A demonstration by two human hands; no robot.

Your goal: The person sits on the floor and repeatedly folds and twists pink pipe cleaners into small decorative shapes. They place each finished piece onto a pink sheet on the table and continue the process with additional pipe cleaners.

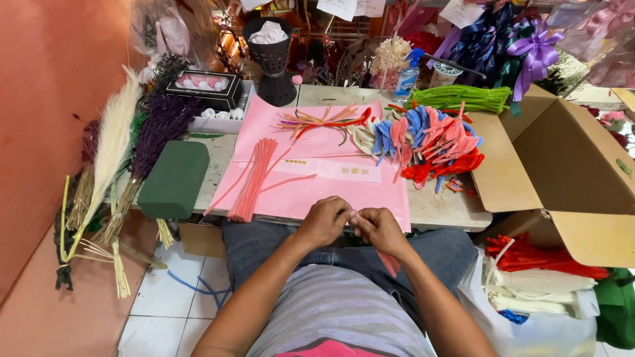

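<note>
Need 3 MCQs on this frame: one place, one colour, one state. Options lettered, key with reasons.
1. Where does the dark green rectangular foam block lie?
A. on the table's left end
B. inside the cardboard box
C. on the floor tiles

2. What colour is the bundle of straight fuzzy wire stems on the pink paper sheet?
A. blue
B. pink
C. green

3. How are the left hand and right hand?
A. apart, flat on the table
B. together, pinching pink stems
C. one raised

A: block overhangs the left table edge. B: stems match the sheet. B: fingertips meet at the table's near edge.
</note>
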